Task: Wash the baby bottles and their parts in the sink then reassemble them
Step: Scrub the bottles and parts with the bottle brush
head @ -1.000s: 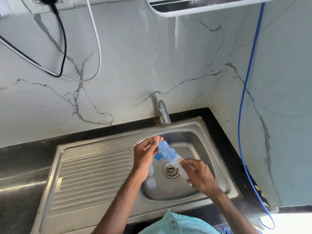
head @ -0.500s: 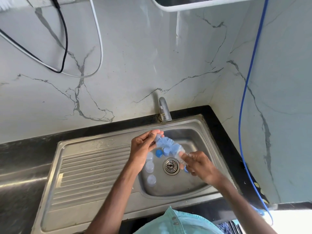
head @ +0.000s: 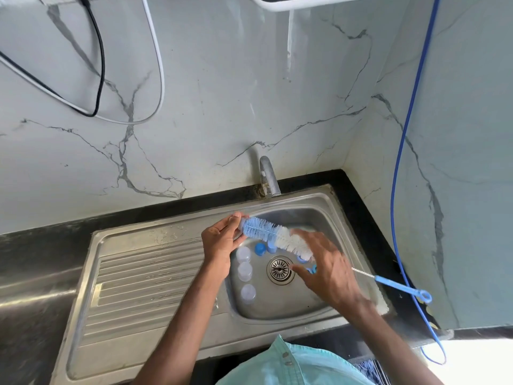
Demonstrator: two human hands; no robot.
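SINK DUTY: 2 hands work 1 bottle brush (head: 273,237) over a steel sink (head: 144,273). L hand (head: 222,240) pinches the blue-bristled tip, fingers curled. R hand (head: 327,270) lies over the white bristles & wire stem, fingers loosely spread; can't tell if it grips. The brush's blue handle (head: 402,287) juts out past the R wrist. In the basin, left of 1 drain (head: 280,269), are 3 clear bottle pieces (head: 244,270) in a row. Beneath the brush are 2 blue caps (head: 260,249), plus 1 blue bit (head: 312,269) by the R thumb. 1 tap (head: 268,176) at rear.
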